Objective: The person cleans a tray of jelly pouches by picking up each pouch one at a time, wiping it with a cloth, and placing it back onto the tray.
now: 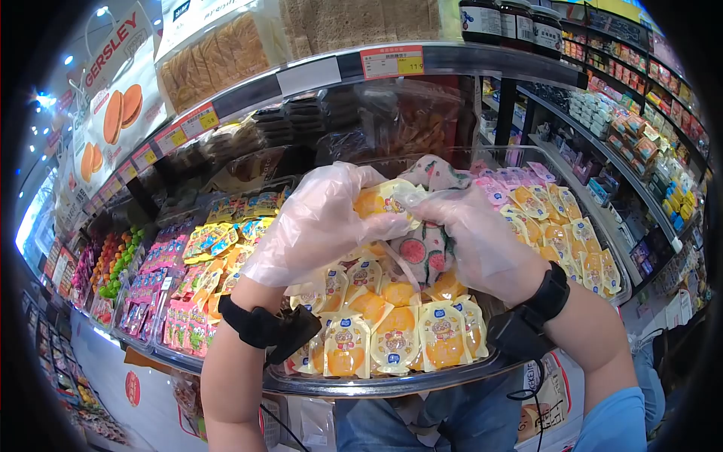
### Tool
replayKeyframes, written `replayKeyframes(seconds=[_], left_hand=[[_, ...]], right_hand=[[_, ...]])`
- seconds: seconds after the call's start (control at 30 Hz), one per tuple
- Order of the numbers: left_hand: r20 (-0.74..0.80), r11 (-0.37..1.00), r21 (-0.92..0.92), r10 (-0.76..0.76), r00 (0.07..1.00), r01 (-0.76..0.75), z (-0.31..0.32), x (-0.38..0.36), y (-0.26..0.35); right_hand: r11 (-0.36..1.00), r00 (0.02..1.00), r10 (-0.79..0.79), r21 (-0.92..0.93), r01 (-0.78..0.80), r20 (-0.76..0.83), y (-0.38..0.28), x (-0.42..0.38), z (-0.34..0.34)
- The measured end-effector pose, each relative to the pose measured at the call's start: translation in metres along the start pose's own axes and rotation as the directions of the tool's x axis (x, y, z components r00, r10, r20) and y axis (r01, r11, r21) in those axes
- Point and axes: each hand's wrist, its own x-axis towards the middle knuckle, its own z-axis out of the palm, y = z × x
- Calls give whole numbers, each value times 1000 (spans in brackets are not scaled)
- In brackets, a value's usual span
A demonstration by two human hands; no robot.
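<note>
Both my hands wear thin clear plastic gloves. My left hand (316, 222) is closed on a small yellow-and-orange snack packet (372, 202), held above a clear tray (422, 389). My right hand (482, 233) grips a grey cloth with a watermelon print (422, 256), which bunches out above and below its fingers. The right fingertips meet the packet's right edge, and part of the cloth is pressed close to it. Below them, similar packets (395, 339) stand in upright rows in the tray.
Left of my hands, trays hold pink packets (184, 320) and yellow packets (211, 239). Pink packets (512, 181) lie at the back right. A shelf edge with a price tag (392, 62) runs overhead, carrying bread bags and dark jars (516, 22). More stocked shelves stand right.
</note>
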Motion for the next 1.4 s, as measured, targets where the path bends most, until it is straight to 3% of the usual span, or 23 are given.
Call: replayKeyframes(seconds=[0.03,0.1,0.17,0.3,0.37,0.5,0.57,0.7,0.77,0.87,0.93,1.07,1.17,1.23,1.33,1.4], left_hand=[[17,997,-23,-67,998,68,1,0,-1],[36,990,-45,-134,990,135,2,2,-3],[191,920,-269,-240,952,286,1,5,-5],[198,853,-362,-322,926,375,-12,4,6],[269,751,-417,-436,859,512,-12,2,5],[377,699,-491,-369,850,521,-6,2,-16],[409,546,-621,-386,827,562,-9,1,-9],[387,539,-650,-371,844,536,-8,0,-5],[380,603,-607,-352,855,518,-9,2,-5],[292,601,-633,-399,869,488,-3,4,-2],[252,544,-705,-406,878,454,-3,4,-4],[212,452,-800,-403,890,395,-5,4,-2],[243,408,-823,-375,895,395,0,4,0],[259,394,-828,-363,895,399,2,4,-1],[269,406,-829,-316,910,385,2,4,-2],[193,498,-798,-321,927,339,4,4,-2]], right_hand=[[995,998,-54,-88,53,-13,1,1,-1],[998,1000,-19,-64,19,-4,-2,-1,-6],[999,1000,16,-40,-16,6,-5,-3,-7],[999,1000,17,-44,-16,17,-15,-8,-3],[996,999,37,-81,-36,15,-14,-8,-2],[1000,1000,-10,16,10,-23,-7,-4,1],[1000,999,-12,13,12,-30,-7,-3,0],[996,996,-61,-72,56,-72,-5,0,-2],[995,995,-60,-81,54,-84,-7,-1,2],[999,980,-43,-23,40,-192,-7,0,3],[982,976,-178,47,185,-128,-1,7,-6],[974,987,-80,200,108,-143,-9,-1,6],[954,993,-38,293,68,-108,-7,1,7],[950,990,-13,310,-31,139,-2,3,1],[974,980,41,210,-83,196,-9,-5,3],[975,980,40,208,-81,194,-11,-8,5]])
